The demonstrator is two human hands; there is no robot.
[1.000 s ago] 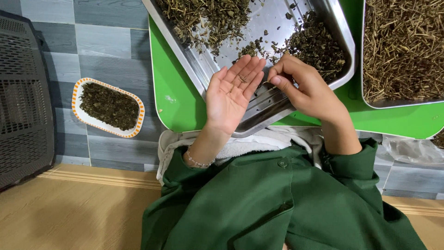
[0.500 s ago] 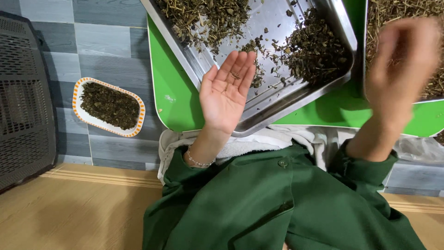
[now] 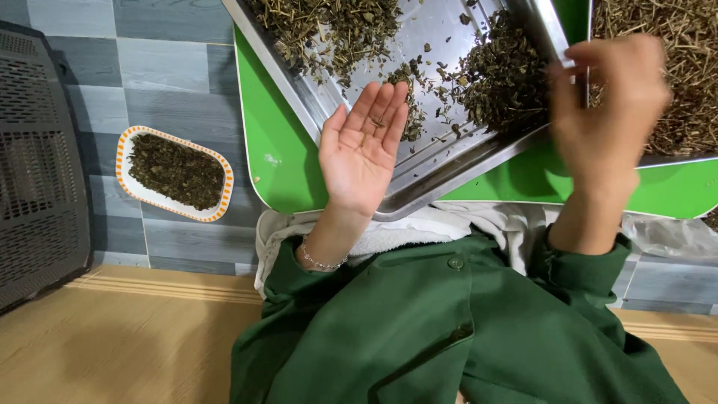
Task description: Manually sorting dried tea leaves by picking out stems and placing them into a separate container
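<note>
My left hand (image 3: 363, 146) lies palm up with its fingers spread over the near corner of a steel tray (image 3: 441, 173). A few tiny dried bits rest on its fingers. The tray holds piles of dried leaves and stems (image 3: 501, 75). My right hand (image 3: 609, 112) is blurred and raised at the steel tray's right edge, beside a second tray heaped with pale dry stems (image 3: 673, 75). Its fingers are loosely curled, and the blur hides whether anything is pinched in them.
Both trays rest on a green surface (image 3: 277, 157). An oval dish with an orange-patterned rim (image 3: 126, 183), filled with dark dried leaves, sits on the grey tiled floor to the left. A black perforated crate (image 3: 37, 150) stands at the far left. A white cloth (image 3: 449, 221) covers my lap.
My right hand left my left palm, swung out over the stem tray, and has now come partway back toward the steel tray. My left hand stayed palm up.
</note>
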